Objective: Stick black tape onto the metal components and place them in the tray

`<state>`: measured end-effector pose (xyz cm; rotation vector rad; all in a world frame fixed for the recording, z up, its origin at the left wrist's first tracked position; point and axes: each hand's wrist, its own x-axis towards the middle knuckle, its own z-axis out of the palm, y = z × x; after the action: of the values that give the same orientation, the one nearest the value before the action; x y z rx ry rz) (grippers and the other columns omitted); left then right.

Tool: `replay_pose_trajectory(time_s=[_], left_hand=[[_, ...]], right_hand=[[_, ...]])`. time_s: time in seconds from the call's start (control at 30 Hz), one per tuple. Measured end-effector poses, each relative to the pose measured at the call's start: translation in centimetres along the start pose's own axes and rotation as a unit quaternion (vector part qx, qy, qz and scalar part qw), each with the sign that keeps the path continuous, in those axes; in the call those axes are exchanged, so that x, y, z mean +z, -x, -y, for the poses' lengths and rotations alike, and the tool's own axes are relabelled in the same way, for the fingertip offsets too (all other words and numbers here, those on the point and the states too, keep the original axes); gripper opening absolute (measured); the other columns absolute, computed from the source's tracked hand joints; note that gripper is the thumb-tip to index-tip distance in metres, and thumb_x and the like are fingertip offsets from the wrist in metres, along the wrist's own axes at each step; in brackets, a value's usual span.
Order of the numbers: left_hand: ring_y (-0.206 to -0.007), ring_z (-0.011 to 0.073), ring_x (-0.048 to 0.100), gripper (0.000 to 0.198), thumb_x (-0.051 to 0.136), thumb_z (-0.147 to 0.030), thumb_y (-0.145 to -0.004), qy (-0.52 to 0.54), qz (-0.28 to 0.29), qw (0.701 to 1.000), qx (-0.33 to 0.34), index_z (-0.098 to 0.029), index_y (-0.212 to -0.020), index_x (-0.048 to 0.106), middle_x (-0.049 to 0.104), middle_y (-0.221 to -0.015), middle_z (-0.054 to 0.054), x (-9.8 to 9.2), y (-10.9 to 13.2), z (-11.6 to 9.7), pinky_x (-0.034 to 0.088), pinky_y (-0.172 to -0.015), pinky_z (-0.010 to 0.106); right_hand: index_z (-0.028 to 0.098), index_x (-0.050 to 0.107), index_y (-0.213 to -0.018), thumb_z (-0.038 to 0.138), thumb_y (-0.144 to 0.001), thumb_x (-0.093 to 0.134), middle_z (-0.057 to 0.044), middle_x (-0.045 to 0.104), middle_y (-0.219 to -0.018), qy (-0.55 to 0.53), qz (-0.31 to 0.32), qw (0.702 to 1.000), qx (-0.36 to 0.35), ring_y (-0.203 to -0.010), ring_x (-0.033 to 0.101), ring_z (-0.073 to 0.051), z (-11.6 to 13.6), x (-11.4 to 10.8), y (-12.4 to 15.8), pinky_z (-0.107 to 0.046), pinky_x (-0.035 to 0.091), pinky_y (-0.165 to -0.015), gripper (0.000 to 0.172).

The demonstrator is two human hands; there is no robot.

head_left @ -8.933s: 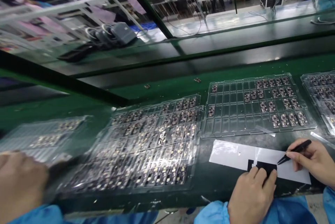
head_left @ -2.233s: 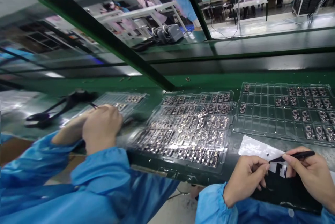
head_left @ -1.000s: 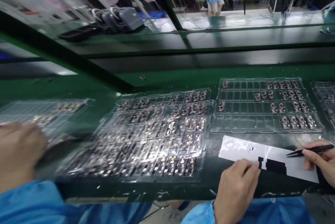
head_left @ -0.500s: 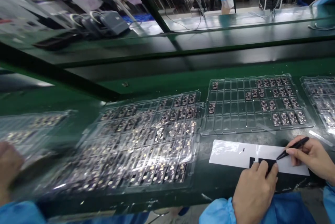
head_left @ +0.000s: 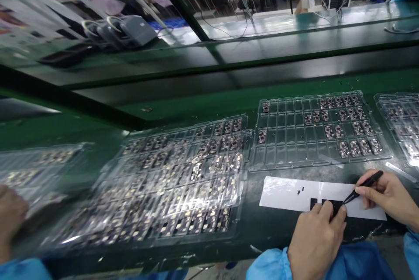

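Note:
On the bench at the lower right, a white backing sheet (head_left: 281, 192) carries a black strip (head_left: 334, 204) and a few smaller black pieces. My left hand (head_left: 317, 236) lies over the strip with bent fingers pressed on it, hiding part of it. My right hand (head_left: 386, 195) grips slim black tweezers (head_left: 368, 184), and their tip meets the strip's right end near my left fingertips. Just behind the sheet lies a clear plastic tray (head_left: 284, 153), partly filled with small circuit boards (head_left: 354, 148).
Left of the sheet, overlapping clear trays (head_left: 240, 184) hold many boards. Another filled tray (head_left: 406, 127) stands at the right edge. At the far left are a co-worker's blurred hand (head_left: 11, 214) and more trays (head_left: 49, 158). A dark green frame bar (head_left: 98, 107) crosses behind.
The view has shifted slightly. Both my hands stay at the black strip, the tweezers' tip still at its right end. A person in blue in the background has moved right.

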<state>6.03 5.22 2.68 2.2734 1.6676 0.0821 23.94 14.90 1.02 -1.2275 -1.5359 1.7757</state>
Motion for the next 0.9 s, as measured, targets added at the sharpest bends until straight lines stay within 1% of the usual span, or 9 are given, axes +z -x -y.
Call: replay_pose_trajectory(time_s=[0.17,0.33,0.57,0.8,0.9], left_hand=[[-0.07,0.0166,0.056,0.029,0.043,-0.027,-0.088,0.001,0.0,1.0,0.0,-0.025,-0.117,0.049,0.056,-0.085,0.003,-0.04,0.0,-0.01,0.049,-0.052,0.026],[-0.071,0.0174,0.057,0.028,0.043,-0.027,-0.088,0.01,0.003,1.0,0.001,-0.025,-0.116,0.05,0.056,-0.086,0.002,-0.14,-0.01,-0.01,0.05,-0.051,0.027],[-0.07,0.0176,0.057,0.029,0.045,-0.027,-0.087,0.003,-0.013,1.0,0.003,-0.025,-0.116,0.049,0.055,-0.084,0.002,0.08,0.07,0.01,0.048,-0.048,0.027],[-0.068,0.016,0.056,0.029,0.047,-0.028,-0.086,0.011,-0.019,1.0,-0.003,-0.026,-0.115,0.051,0.056,-0.083,0.002,-0.06,0.06,0.05,0.046,-0.049,0.025],[-0.066,0.0159,0.056,0.03,0.049,-0.028,-0.085,0.011,-0.038,0.999,-0.006,-0.027,-0.115,0.051,0.056,-0.081,0.001,0.65,0.21,0.05,0.043,-0.047,0.024]], right_hand=[[0.016,0.058,-0.078,0.042,-0.076,0.07,0.001,0.058,-0.053,0.007,0.003,1.0,0.008,-0.045,0.056,-0.016,0.15,0.04,-0.02,-0.023,0.045,-0.044,0.029],[0.016,0.059,-0.078,0.041,-0.075,0.071,0.001,0.057,-0.051,0.004,-0.002,1.0,0.012,-0.044,0.057,-0.017,0.36,0.02,0.11,-0.023,0.045,-0.044,0.028],[0.015,0.059,-0.08,0.046,-0.077,0.068,-0.002,0.059,-0.053,0.035,0.028,0.999,0.03,-0.047,0.058,-0.019,0.66,-0.36,0.09,-0.025,0.046,-0.045,0.032],[0.015,0.059,-0.079,0.041,-0.081,0.066,-0.001,0.059,-0.048,0.038,0.007,0.999,0.004,-0.043,0.056,-0.016,0.39,-0.04,0.3,-0.021,0.042,-0.042,0.027],[0.016,0.06,-0.078,0.041,-0.082,0.065,-0.001,0.058,-0.048,0.04,0.003,0.999,-0.008,-0.043,0.055,-0.015,0.24,-0.45,0.63,-0.021,0.043,-0.042,0.026]])
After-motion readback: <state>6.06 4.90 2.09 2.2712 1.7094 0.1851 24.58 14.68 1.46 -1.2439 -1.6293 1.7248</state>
